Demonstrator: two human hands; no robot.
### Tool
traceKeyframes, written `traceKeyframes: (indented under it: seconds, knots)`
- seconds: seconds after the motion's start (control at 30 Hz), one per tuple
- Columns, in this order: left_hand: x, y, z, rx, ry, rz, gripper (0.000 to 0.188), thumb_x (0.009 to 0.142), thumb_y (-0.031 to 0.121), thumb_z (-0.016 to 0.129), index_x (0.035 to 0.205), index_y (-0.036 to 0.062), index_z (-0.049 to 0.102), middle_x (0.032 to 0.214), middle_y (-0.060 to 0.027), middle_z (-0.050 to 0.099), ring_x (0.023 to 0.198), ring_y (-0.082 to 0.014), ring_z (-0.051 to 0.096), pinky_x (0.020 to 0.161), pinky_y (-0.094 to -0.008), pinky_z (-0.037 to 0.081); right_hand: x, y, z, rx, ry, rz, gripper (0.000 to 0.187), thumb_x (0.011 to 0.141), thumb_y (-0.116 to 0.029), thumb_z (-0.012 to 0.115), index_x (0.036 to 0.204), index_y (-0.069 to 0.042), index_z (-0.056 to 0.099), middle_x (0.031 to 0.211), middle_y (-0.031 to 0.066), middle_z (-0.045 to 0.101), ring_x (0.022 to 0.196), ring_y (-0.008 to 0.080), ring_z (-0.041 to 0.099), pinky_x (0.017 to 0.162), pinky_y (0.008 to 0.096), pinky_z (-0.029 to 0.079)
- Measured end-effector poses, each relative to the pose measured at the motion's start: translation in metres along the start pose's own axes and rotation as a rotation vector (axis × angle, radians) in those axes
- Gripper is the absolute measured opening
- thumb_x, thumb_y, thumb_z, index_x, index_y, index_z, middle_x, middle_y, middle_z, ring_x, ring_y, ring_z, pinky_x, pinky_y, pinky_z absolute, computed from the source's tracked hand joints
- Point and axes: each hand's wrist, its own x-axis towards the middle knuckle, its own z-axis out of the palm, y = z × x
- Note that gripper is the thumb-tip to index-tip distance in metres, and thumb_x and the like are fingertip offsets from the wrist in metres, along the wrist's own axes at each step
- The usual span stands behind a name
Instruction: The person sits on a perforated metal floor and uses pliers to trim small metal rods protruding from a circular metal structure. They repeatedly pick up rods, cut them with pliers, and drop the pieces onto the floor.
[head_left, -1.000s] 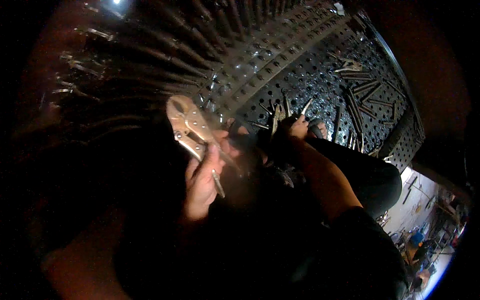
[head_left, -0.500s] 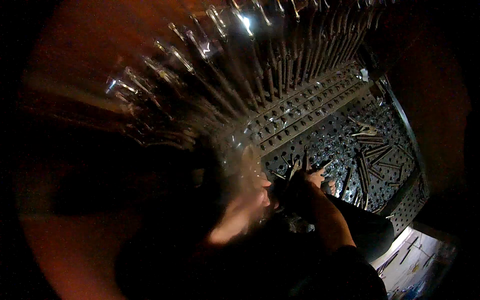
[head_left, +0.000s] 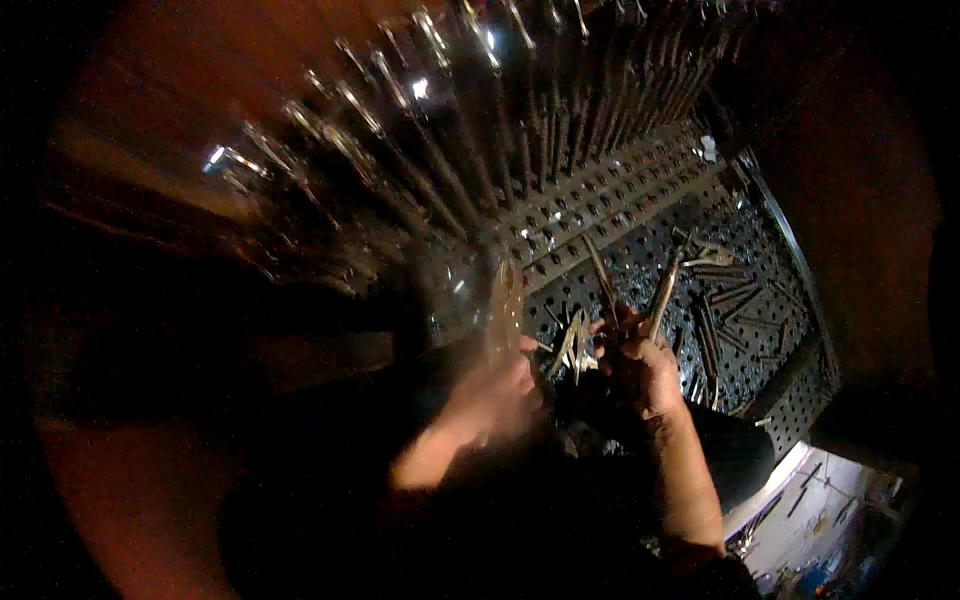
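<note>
My left hand (head_left: 495,385) is blurred by motion. Its fingers are closed round a long, pale metal tool (head_left: 507,300) that stands up out of the grip; the smear hides its exact kind. To the right, my right hand (head_left: 652,375) grips pliers (head_left: 664,295), whose two long metal arms spread upward in a V. Between the hands, another pair of pliers (head_left: 574,345) lies on the perforated black metal surface (head_left: 745,400), close to my right fingers. Darkness hides what is below both palms.
A stepped metal rack (head_left: 620,205) with rows of upright rods, bright at their tips, stands along the far side. Further pliers (head_left: 708,252) and several dark metal strips (head_left: 735,300) lie on the right. A raised edge (head_left: 790,240) borders that side; a pale, littered surface (head_left: 810,510) shows lower right.
My right hand has turned and shifted slightly right, bringing the spread pliers up into view. My left hand stays near the same place, still blurred, with its tool showing more plainly.
</note>
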Motion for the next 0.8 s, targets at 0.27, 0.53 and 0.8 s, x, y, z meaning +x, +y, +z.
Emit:
traceKeyframes:
  seconds: [0.27,0.53,0.8]
  knots:
    - [-0.008,0.001,0.009,-0.032,-0.035,0.018,0.038,0.106,0.026,0.055,0.139,0.0059,0.052,0.1,0.0001,0.062,0.092,-0.0108,0.058,0.084,-0.0283,0.048,-0.013,-0.049,0.034,-0.542,-0.441,-0.006,0.064,0.079,-0.009,0.064,0.141,0.003,0.052,0.117,0.0104,0.067,0.094,0.0172,0.061,0.082,0.0294,0.049]
    - [-0.007,-0.007,-0.007,-0.011,-0.19,0.138,0.04,0.106,0.02,0.055,0.142,0.0053,0.049,0.102,0.0003,0.062,0.092,-0.0098,0.057,0.082,-0.0285,0.048,-0.009,-0.055,0.026,-0.957,-0.492,-0.249,0.06,0.082,-0.005,0.065,0.141,-0.002,0.056,0.118,0.0088,0.069,0.103,0.0135,0.06,0.093,0.0293,0.046]
    - [0.017,-0.054,-0.038,0.995,-0.068,0.471,0.05,0.099,0.005,0.059,0.147,0.0037,0.044,0.128,-0.0043,0.058,0.111,-0.0153,0.054,0.096,-0.0325,0.046,-0.008,-0.094,0.042,-1.487,-0.584,-0.476,0.072,0.067,-0.003,0.066,0.139,-0.006,0.057,0.113,0.0222,0.067,0.103,0.0424,0.066,0.092,0.0446,0.054]
